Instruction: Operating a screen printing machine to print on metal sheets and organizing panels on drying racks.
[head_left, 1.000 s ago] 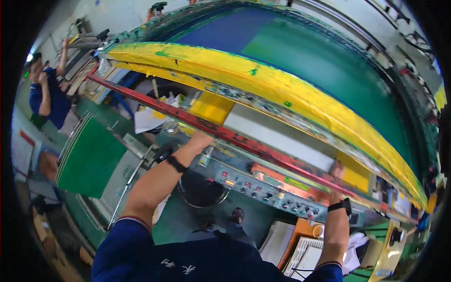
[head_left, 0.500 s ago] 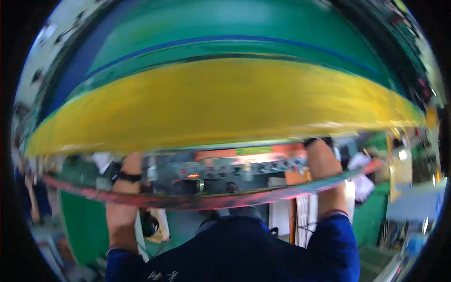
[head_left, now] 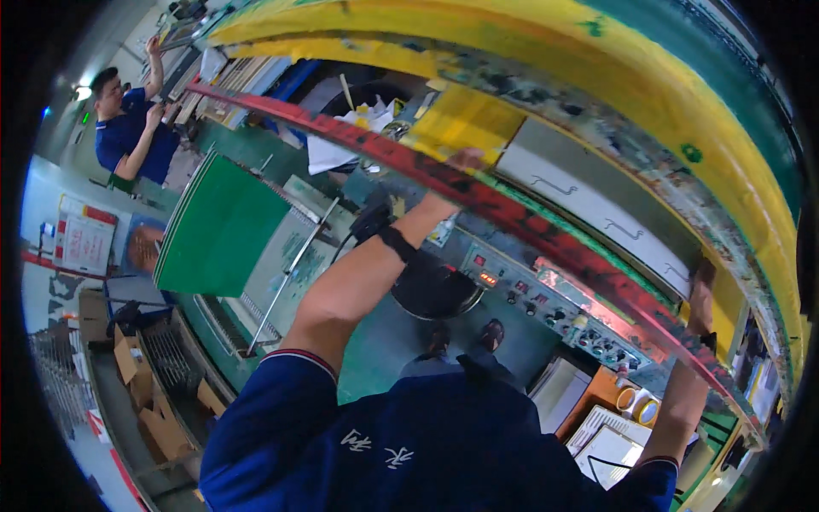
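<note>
Under the raised yellow screen frame [head_left: 546, 51] lies a long white panel [head_left: 589, 188] with thin dark outlined shapes on its face. A red bar [head_left: 384, 154], stained dark, crosses in front of it, and both my arms reach past the bar. My left hand [head_left: 465, 160] is near the panel's left end, beside a yellow sheet [head_left: 465, 119]; the bar partly covers it. Close to the panel's right end is my right hand [head_left: 702, 294]. Its fingers are too small and dim to make out, and whether either hand grips the panel does not show.
Below the bar a control box [head_left: 554, 299] carries knobs and a lit red display. A green board [head_left: 222, 226] stands at the left, near a rack with a metal rod [head_left: 294, 273]. A co-worker [head_left: 136, 136] stands at the far left. Cardboard boxes [head_left: 162, 427] fill a lower-left cart.
My view has turned, and the yellow frame now runs along the top and right instead of across the middle. The white panel and both hands, hidden behind the frame before, have come into sight.
</note>
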`<state>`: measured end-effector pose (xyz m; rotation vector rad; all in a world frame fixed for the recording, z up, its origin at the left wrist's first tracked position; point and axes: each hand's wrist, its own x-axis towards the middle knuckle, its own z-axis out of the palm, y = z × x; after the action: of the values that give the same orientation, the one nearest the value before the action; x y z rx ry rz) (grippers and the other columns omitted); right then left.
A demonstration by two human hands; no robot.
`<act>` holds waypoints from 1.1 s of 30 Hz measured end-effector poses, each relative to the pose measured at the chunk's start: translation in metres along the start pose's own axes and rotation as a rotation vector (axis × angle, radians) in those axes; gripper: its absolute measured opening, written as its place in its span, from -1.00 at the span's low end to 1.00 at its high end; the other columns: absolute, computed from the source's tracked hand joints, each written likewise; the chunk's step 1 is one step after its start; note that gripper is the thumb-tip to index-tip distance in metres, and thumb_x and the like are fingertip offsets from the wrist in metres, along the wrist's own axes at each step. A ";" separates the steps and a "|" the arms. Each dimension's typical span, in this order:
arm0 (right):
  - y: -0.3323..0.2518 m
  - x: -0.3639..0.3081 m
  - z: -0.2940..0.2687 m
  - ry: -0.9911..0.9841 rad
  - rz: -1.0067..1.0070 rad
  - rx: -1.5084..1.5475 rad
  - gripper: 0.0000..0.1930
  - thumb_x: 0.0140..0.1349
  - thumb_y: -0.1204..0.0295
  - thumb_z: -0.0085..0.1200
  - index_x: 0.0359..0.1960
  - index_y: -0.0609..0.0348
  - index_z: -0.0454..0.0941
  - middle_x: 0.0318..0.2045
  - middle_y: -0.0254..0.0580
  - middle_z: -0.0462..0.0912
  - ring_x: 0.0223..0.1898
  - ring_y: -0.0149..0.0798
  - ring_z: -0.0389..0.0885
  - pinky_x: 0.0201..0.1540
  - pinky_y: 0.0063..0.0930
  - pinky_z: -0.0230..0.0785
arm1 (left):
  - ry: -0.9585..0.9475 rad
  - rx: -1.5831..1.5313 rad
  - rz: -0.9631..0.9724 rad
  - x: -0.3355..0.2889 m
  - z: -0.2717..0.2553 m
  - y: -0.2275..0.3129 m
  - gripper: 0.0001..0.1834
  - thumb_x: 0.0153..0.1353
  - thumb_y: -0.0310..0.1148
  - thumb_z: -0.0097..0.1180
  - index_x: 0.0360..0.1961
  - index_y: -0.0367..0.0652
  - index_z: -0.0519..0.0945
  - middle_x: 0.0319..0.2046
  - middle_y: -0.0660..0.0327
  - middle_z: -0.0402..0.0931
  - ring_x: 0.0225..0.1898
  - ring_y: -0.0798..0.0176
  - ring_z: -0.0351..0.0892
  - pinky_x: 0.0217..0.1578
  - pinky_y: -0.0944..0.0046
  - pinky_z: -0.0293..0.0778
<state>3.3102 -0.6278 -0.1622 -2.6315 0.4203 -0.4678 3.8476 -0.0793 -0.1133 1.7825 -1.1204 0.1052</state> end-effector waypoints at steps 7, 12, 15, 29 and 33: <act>-0.058 -0.013 -0.001 0.132 0.238 -0.147 -0.27 0.36 -0.10 -0.28 0.31 0.33 0.21 0.33 0.05 0.20 0.36 -0.13 0.13 0.40 -0.31 -0.14 | -0.139 0.242 0.131 0.002 0.035 -0.029 -0.44 0.07 -0.50 0.08 0.16 -0.09 0.35 -0.14 0.14 0.59 -0.10 0.13 0.57 -0.20 0.17 0.48; -0.070 0.072 0.028 0.105 0.079 -0.187 -0.30 0.35 -0.06 -0.27 0.28 0.32 0.23 0.30 0.05 0.22 0.32 -0.13 0.16 0.37 -0.30 -0.10 | -0.026 -0.453 -0.275 -0.037 0.001 -0.144 -0.45 0.15 -0.28 0.19 0.16 -0.14 0.35 -0.09 0.08 0.55 -0.03 0.13 0.52 0.05 0.19 0.39; -0.047 -0.005 -0.002 0.107 0.212 -0.330 -0.32 0.34 -0.05 -0.27 0.26 0.31 0.25 0.28 0.04 0.23 0.31 -0.13 0.17 0.35 -0.30 -0.08 | 0.130 0.068 0.110 -0.012 0.055 -0.061 -0.92 -0.06 -0.52 0.06 -0.50 -0.32 0.53 -0.43 -0.19 0.51 -0.31 -0.27 0.47 -0.29 -0.16 0.42; -0.034 0.017 0.016 0.100 0.137 -0.493 -0.41 0.33 0.04 -0.24 0.19 0.29 0.30 0.19 0.02 0.30 0.22 -0.14 0.25 0.27 -0.30 0.02 | -0.022 0.453 0.223 -0.047 0.036 0.093 -0.57 0.10 -0.23 0.16 -0.02 -0.18 0.50 -0.03 0.02 0.44 0.12 -0.09 0.29 0.08 -0.09 0.24; -0.032 0.017 0.017 0.094 0.125 -0.535 -0.43 0.32 0.07 -0.24 0.17 0.29 0.32 0.17 0.01 0.32 0.19 -0.14 0.27 0.24 -0.30 0.05 | -0.030 0.453 0.205 -0.047 0.036 0.094 -0.55 0.11 -0.20 0.17 -0.01 -0.19 0.49 -0.03 0.00 0.43 0.11 -0.09 0.30 0.08 -0.07 0.22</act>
<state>3.3389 -0.6007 -0.1577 -3.0704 0.8353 -0.4930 3.7386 -0.0847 -0.0914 2.0599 -1.3786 0.4899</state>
